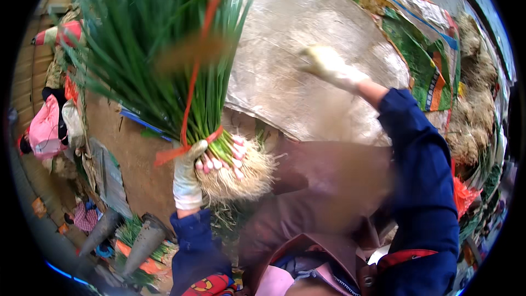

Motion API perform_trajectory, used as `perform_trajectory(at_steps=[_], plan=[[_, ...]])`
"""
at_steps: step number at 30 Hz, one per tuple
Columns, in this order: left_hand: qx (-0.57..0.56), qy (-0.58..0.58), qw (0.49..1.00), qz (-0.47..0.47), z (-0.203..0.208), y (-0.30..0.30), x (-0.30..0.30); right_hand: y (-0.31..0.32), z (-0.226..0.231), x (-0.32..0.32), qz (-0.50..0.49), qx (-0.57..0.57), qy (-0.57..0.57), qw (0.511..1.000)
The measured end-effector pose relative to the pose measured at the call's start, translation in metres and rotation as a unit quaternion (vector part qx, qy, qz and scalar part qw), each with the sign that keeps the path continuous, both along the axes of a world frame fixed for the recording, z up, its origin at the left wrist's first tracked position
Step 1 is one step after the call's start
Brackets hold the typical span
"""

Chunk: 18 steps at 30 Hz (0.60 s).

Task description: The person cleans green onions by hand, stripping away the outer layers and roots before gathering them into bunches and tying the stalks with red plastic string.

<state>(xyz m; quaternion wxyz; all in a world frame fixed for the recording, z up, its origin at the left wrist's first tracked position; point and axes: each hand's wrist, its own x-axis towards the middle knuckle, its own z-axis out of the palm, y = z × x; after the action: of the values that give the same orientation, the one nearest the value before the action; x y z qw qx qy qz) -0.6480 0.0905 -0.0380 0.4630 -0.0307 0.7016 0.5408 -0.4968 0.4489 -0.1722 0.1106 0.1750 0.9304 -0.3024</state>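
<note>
My left hand (189, 172), in a pale glove, is closed round the root end of a large bundle of spring onions (164, 44). Pinkish-white bulbs (222, 159) and a thick tuft of pale roots (238, 178) point toward me, while the long green leaves fan out up and to the left. An orange-red tie (205, 138) circles the stems just above the bulbs. From it a long strand (198, 60) runs up across the leaves to the top edge. Off to the right, over a pale sheet, is my gloved right hand (326, 66), its fingers smeared by motion.
A dirty whitish sheet (329, 16) covers the surface ahead. Green and white sacking (416, 49) and root-like heaps (466, 115) lie at the right. Two people, one in pink (45, 126), one in checked clothing (85, 216), are at the left. More greens (129, 230) lie lower left.
</note>
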Motion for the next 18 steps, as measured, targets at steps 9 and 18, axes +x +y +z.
perform_trajectory(at_steps=[9,18], plan=[[0.043,0.081,0.984,-0.153,-0.055,0.106,-0.014,0.072,-0.127,0.311,-0.734,-0.032,0.063,0.676],[0.079,0.121,0.985,-0.091,-0.108,0.145,-0.026,0.194,-0.053,0.272,-0.551,0.015,0.143,0.822]])
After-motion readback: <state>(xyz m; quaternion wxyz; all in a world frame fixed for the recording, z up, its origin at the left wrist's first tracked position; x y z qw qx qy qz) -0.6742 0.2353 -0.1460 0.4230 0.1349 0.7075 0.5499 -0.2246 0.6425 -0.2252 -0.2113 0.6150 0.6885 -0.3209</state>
